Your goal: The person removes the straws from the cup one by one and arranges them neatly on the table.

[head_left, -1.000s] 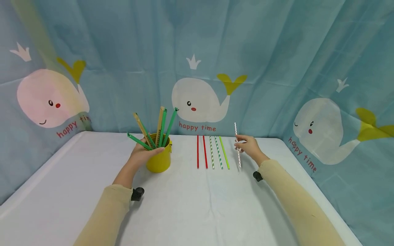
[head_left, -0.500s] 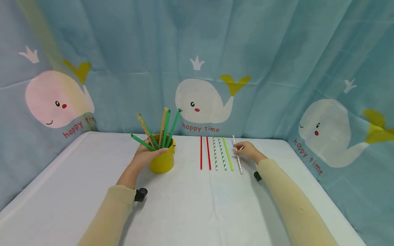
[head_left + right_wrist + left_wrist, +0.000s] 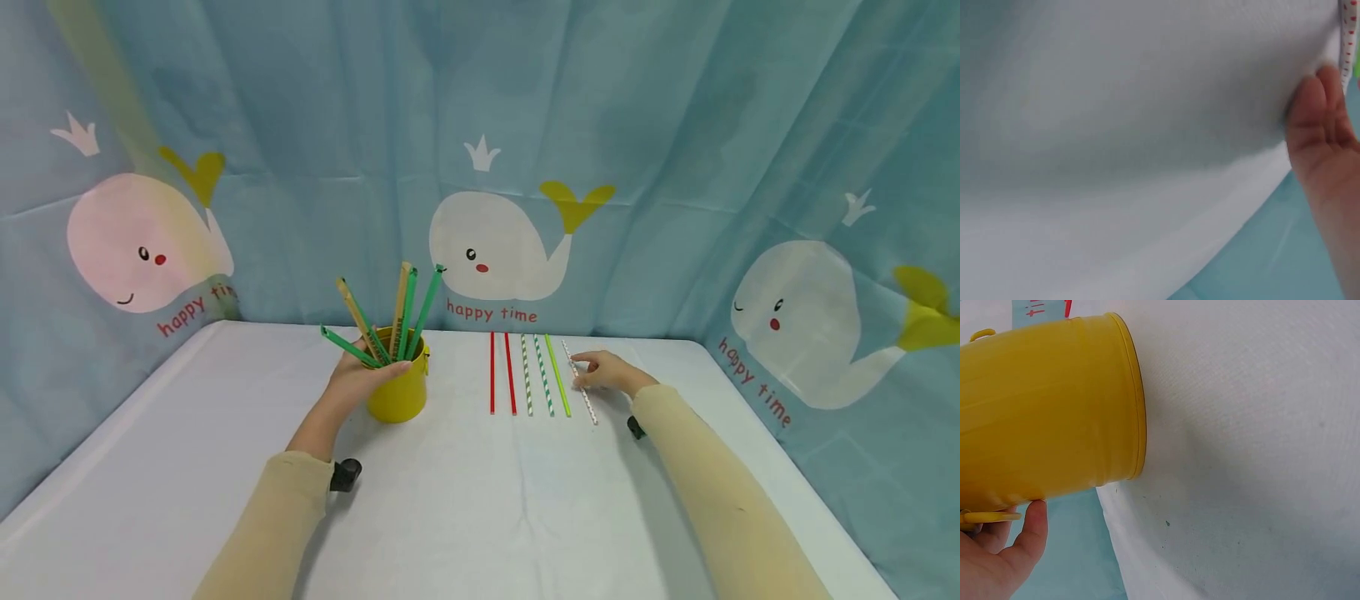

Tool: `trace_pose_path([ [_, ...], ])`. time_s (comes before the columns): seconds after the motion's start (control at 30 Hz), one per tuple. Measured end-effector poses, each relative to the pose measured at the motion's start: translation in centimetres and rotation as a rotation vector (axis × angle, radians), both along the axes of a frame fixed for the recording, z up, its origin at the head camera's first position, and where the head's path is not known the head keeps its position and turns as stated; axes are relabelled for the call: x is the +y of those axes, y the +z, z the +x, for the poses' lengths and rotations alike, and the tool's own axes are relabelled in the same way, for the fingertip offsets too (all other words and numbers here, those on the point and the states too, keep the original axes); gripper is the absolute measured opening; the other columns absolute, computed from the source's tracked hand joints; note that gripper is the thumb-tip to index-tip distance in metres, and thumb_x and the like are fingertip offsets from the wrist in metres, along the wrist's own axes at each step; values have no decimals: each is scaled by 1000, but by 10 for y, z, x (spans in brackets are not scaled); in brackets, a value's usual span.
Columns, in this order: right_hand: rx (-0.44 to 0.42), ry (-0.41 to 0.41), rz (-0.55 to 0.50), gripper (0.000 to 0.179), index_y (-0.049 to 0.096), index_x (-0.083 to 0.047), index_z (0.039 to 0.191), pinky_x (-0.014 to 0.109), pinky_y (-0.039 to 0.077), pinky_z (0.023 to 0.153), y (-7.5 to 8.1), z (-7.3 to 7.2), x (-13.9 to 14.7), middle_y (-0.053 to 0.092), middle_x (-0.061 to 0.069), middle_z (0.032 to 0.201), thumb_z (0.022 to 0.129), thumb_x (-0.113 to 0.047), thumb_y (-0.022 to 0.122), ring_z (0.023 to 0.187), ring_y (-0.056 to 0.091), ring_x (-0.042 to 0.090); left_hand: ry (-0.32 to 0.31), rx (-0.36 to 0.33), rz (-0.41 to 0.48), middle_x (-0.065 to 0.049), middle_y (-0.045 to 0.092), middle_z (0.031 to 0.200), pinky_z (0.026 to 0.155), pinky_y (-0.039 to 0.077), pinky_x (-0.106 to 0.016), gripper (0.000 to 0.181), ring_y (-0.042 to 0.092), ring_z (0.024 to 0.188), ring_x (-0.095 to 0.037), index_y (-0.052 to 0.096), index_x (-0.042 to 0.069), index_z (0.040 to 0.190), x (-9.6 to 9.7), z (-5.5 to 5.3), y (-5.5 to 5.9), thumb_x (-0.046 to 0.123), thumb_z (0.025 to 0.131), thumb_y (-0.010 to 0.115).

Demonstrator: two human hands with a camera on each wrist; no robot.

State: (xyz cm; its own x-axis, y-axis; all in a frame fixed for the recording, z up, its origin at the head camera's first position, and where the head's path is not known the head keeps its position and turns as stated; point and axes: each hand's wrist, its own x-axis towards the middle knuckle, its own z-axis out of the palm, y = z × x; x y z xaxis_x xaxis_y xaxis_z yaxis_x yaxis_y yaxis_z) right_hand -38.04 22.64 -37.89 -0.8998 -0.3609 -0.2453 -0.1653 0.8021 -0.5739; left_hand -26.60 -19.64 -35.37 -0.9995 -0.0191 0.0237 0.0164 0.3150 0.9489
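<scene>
In the head view my left hand (image 3: 358, 379) grips a yellow bucket (image 3: 397, 396) by its upper side, thumb along the front below the rim. Several green and tan wrapped tubes (image 3: 401, 308) stand in the bucket. The left wrist view shows fingertips against the bucket wall (image 3: 1054, 406) near a yellow handle lug. My right hand (image 3: 609, 372) is over the table at the right end of a row of straws. Its fingertips touch a white straw with red dots (image 3: 588, 408), which lies slanted; in the right wrist view the dotted straw (image 3: 1349, 37) runs past the fingertips.
Left of the dotted straw lie a lime green straw (image 3: 558, 375), two green-striped straws (image 3: 543, 375) and two red straws (image 3: 492, 375), side by side. A white cloth covers the table (image 3: 465, 500). A blue whale-print curtain (image 3: 337, 233) hangs behind it.
My right hand has lowered the dotted straw from upright-leaning in the air onto the table beside the lime one, its far end swinging left. The left hand keeps hold of the bucket.
</scene>
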Motion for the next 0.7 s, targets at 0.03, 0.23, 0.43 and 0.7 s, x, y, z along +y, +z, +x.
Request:
trace_pose_path([
  [0.03,-30,-2,19,67,41,-4,147,30,42,67,1,1,1,52,12,88,90,-25,72,74,48,20,0,-3,-3,-15,43,147,112,27,-55,77,34,137,-34,34,8,150,0,0,0,31,88,74],
  [0.23,-109,40,80,76,32,-4,151,26,42,62,3,6,3,48,6,80,89,-23,73,66,45,15,20,-26,-31,-15,39,149,111,26,-58,80,31,139,-35,31,9,152,-2,4,2,34,89,73],
  [0.43,-118,36,85,76,33,-7,151,26,41,62,3,10,2,48,7,83,89,-22,73,65,45,16,21,-24,-38,-16,37,151,111,24,-59,80,29,140,-36,29,9,153,-2,5,3,33,90,71],
  [0.7,-103,0,139,77,34,-9,151,25,40,60,1,10,1,50,10,87,88,-24,74,62,44,15,14,-22,-22,-15,40,149,112,23,-59,76,31,139,-35,33,8,150,2,3,3,31,90,72],
])
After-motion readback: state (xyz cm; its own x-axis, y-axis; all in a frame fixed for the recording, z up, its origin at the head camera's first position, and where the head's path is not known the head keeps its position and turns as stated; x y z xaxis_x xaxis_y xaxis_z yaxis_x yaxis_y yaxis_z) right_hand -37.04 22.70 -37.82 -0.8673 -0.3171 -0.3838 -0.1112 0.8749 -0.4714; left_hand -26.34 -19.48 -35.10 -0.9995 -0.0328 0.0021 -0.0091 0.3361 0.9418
